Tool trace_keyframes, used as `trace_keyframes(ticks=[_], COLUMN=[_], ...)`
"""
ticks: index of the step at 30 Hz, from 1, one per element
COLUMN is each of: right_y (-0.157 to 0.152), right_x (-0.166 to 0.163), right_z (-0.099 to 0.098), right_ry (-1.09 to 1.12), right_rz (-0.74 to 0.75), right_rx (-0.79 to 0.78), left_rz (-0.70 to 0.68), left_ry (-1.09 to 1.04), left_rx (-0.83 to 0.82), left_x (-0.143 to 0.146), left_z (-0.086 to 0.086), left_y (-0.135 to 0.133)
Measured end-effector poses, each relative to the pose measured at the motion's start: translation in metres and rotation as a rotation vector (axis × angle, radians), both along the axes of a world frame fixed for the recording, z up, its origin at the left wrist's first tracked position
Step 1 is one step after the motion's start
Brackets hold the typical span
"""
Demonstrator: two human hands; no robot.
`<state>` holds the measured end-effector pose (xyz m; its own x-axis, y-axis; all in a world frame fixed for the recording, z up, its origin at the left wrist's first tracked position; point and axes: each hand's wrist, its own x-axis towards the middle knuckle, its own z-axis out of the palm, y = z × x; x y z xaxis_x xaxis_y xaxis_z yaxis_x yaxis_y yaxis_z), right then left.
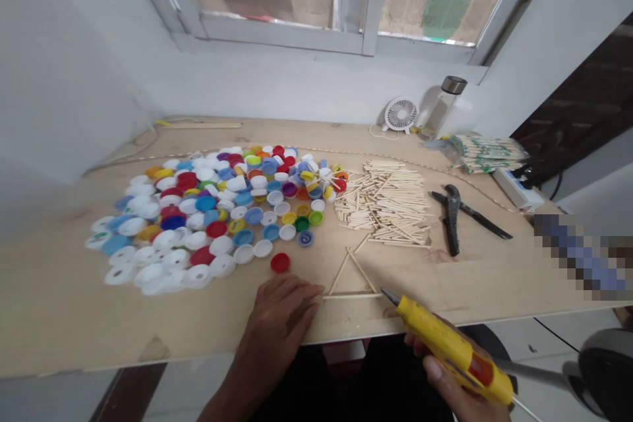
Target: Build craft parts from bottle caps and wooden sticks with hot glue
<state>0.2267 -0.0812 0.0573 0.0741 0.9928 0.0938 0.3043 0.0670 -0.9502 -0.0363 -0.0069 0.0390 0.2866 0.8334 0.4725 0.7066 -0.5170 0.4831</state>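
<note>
Three thin wooden sticks form a triangle point(352, 297) lying flat near the table's front edge. My left hand point(281, 310) rests on the table at its left corner, thumb and fingers pressed together at the end of the bottom stick. A yellow hot glue gun point(435, 334) is gripped in my right hand point(452, 386). Its dark nozzle points at the triangle's right corner, touching or very close to it. One more loose stick lies beside the triangle's top. Just beyond my left fingers sits a red bottle cap point(280, 262).
Many coloured bottle caps point(216, 229) spread over the left side. A heap of wooden sticks point(390, 201) lies at centre right, beside black pliers point(452, 217). Behind stand a small fan point(401, 115), a glass bottle point(442, 109), bagged sticks point(487, 151) and a power strip point(517, 189).
</note>
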Motion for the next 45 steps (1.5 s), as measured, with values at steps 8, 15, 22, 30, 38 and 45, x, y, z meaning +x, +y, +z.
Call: trace_keyframes(ticks=[8,15,22,30,38,45], right_y=[-0.002,-0.002,-0.005,-0.007,0.015,0.058], right_x=[0.000,-0.002,-0.004,-0.002,0.019,0.057], right_z=[-0.001,0.000,-0.002,-0.008,0.012,0.035], right_ry=[-0.044,-0.063,-0.061,-0.022,-0.248,-0.728], right_rz=[-0.007,0.023,-0.027,-0.042,0.019,-0.159], right_rx=[-0.080,-0.113,-0.098,-0.081,0.064,0.396], left_rz=[-0.055,-0.052,-0.045,-0.021,0.061,0.043], left_ry=[0.055,0.046,0.057,0.042,0.016,0.068], left_rx=[-0.062,-0.042,-0.023,0.039,0.078,0.097], left_x=[0.008,0.008,0.011,0.014,0.019,0.013], left_z=[-0.007,-0.007,-0.005,-0.004,-0.009,-0.021], left_y=[-0.001,-0.002,-0.002,-0.005,-0.013,-0.014])
